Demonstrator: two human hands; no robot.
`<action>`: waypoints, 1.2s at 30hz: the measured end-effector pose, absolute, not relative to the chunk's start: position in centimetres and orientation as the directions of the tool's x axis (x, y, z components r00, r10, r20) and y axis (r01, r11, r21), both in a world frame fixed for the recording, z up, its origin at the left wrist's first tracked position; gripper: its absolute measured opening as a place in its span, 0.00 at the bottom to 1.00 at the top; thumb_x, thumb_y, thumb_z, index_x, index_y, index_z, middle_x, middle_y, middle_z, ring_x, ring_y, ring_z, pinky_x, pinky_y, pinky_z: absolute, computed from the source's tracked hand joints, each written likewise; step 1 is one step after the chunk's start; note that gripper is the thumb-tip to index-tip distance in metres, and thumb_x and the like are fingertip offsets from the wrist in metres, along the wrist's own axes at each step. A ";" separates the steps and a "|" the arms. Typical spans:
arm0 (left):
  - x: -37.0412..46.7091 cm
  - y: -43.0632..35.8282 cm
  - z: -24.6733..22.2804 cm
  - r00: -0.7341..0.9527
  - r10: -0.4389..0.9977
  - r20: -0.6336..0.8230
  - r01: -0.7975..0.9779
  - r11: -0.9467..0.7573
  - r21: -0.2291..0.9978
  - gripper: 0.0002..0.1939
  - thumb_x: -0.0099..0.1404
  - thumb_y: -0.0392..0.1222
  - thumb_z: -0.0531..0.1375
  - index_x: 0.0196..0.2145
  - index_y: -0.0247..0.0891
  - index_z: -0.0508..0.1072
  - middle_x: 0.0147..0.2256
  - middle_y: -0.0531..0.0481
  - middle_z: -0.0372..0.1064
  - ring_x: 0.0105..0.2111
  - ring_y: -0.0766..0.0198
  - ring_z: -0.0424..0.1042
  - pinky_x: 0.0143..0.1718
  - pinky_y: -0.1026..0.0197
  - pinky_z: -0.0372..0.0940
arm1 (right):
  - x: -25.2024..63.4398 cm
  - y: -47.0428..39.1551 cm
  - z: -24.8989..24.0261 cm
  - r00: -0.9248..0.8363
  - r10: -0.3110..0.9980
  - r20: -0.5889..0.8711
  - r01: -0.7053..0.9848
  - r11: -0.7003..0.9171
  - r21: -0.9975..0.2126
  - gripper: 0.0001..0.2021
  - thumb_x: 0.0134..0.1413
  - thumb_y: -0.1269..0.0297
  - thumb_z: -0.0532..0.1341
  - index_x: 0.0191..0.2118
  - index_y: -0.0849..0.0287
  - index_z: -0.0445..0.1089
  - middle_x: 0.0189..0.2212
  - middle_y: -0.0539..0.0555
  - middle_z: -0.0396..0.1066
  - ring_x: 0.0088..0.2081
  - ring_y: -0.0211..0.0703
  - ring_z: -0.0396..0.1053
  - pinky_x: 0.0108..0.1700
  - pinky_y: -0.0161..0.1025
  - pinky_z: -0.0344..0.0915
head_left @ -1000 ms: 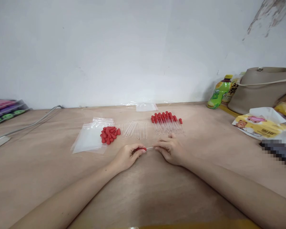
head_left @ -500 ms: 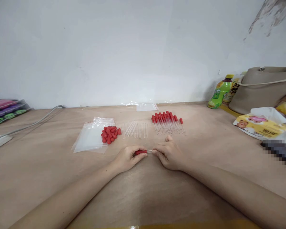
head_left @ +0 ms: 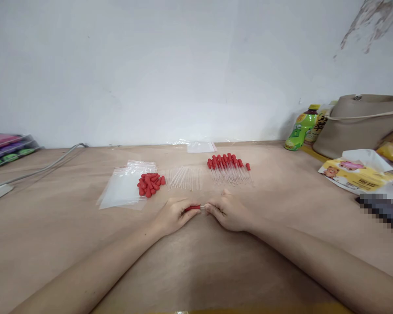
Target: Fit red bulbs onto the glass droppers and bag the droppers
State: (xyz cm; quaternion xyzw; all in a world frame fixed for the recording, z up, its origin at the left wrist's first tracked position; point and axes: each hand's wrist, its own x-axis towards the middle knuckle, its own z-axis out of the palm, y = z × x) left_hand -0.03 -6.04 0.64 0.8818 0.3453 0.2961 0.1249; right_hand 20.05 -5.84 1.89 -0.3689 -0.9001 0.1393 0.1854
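Observation:
My left hand [head_left: 176, 215] is closed round a red rubber dropper bulb [head_left: 192, 208]. Between thumb and fingers my right hand [head_left: 228, 211] pinches a thin clear glass tube [head_left: 202, 207], a short stretch of which shows at the bulb's mouth. Most of that tube is hidden by the right fingers. Beyond my left hand lies a pile of loose red bulbs [head_left: 149, 185], partly on clear zip bags [head_left: 119, 189]. A row of bare glass tubes [head_left: 185, 178] lies to its right. Further right, several droppers [head_left: 227, 165] with red bulbs fitted lie side by side.
A small clear bag [head_left: 201, 147] lies near the wall. At right stand a green bottle [head_left: 301, 127] and a beige bag [head_left: 356, 126], with a yellow tissue pack [head_left: 356, 174] and a blurred dark object [head_left: 383, 211] in front. A grey cable [head_left: 57, 161] runs along the left.
My right hand has come slightly closer to the left, so less of the glass tube shows between them. The whole view has shifted a little.

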 end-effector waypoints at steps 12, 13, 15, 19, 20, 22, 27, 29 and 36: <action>-0.3 -5.5 1.3 0.493 0.775 0.395 0.643 -0.630 0.435 0.10 0.61 0.39 0.54 0.40 0.37 0.69 0.31 0.49 0.65 0.29 0.66 0.65 0.32 0.62 0.62 | 25.4 -0.8 4.0 -0.169 0.983 0.071 0.686 0.169 -0.707 0.15 0.50 0.58 0.51 0.23 0.60 0.67 0.20 0.52 0.69 0.24 0.37 0.64 0.28 0.32 0.55; -0.3 -5.4 1.2 0.503 0.774 0.385 0.643 -0.632 0.432 0.09 0.61 0.39 0.54 0.38 0.37 0.69 0.31 0.49 0.65 0.29 0.66 0.65 0.32 0.62 0.62 | 26.3 0.1 4.1 -0.035 0.995 0.097 0.716 0.093 -0.692 0.16 0.49 0.56 0.51 0.21 0.60 0.67 0.20 0.53 0.69 0.24 0.37 0.63 0.27 0.33 0.55; -0.3 -5.4 1.2 0.510 0.772 0.379 0.643 -0.635 0.428 0.08 0.61 0.39 0.53 0.36 0.37 0.70 0.32 0.49 0.65 0.29 0.66 0.65 0.32 0.62 0.62 | 27.9 1.7 4.2 0.198 0.963 0.183 0.792 -0.047 -0.608 0.16 0.48 0.55 0.51 0.21 0.60 0.68 0.20 0.53 0.69 0.24 0.39 0.63 0.26 0.34 0.54; -0.2 -5.4 1.2 0.511 0.770 0.382 0.635 -0.637 0.436 0.07 0.61 0.39 0.53 0.36 0.37 0.70 0.32 0.49 0.65 0.29 0.66 0.65 0.31 0.63 0.62 | 29.1 3.7 4.0 0.395 0.903 0.172 0.817 -0.259 -0.515 0.15 0.46 0.55 0.52 0.26 0.58 0.70 0.25 0.56 0.70 0.29 0.44 0.65 0.28 0.36 0.53; -0.2 -5.4 1.2 0.509 0.772 0.380 0.637 -0.635 0.437 0.07 0.61 0.39 0.53 0.36 0.37 0.70 0.32 0.49 0.65 0.29 0.66 0.65 0.31 0.63 0.62 | 29.0 4.0 3.8 0.405 0.901 0.159 0.818 -0.279 -0.504 0.15 0.46 0.54 0.52 0.28 0.58 0.70 0.27 0.56 0.70 0.30 0.45 0.66 0.29 0.37 0.54; -0.2 -5.4 1.2 0.510 0.773 0.377 0.640 -0.634 0.434 0.08 0.61 0.39 0.53 0.36 0.37 0.70 0.33 0.49 0.65 0.29 0.66 0.65 0.32 0.63 0.61 | 28.6 4.4 3.2 0.419 0.894 0.159 0.824 -0.301 -0.480 0.15 0.46 0.54 0.52 0.29 0.57 0.70 0.29 0.57 0.71 0.33 0.47 0.66 0.32 0.39 0.55; -0.2 -5.4 1.1 0.515 0.776 0.364 0.642 -0.631 0.435 0.08 0.62 0.39 0.53 0.37 0.37 0.70 0.33 0.49 0.65 0.29 0.66 0.65 0.32 0.63 0.61 | 27.7 4.6 1.9 0.378 0.907 0.187 0.862 -0.270 -0.430 0.13 0.46 0.55 0.53 0.29 0.57 0.70 0.29 0.56 0.71 0.36 0.50 0.66 0.39 0.44 0.54; -0.2 -5.4 1.1 0.511 0.777 0.366 0.640 -0.629 0.441 0.08 0.62 0.39 0.53 0.37 0.37 0.70 0.33 0.49 0.65 0.29 0.66 0.65 0.32 0.63 0.61 | 27.8 4.7 1.6 0.355 0.915 0.194 0.872 -0.249 -0.421 0.13 0.46 0.55 0.53 0.29 0.57 0.69 0.29 0.56 0.71 0.36 0.50 0.66 0.40 0.45 0.53; -0.3 -5.4 1.1 0.515 0.771 0.375 0.639 -0.637 0.432 0.08 0.62 0.39 0.53 0.37 0.37 0.70 0.32 0.48 0.65 0.30 0.66 0.65 0.32 0.62 0.62 | 27.1 3.9 2.1 0.307 0.911 0.276 0.892 -0.175 -0.416 0.11 0.48 0.56 0.52 0.29 0.56 0.67 0.28 0.54 0.70 0.35 0.48 0.66 0.42 0.46 0.51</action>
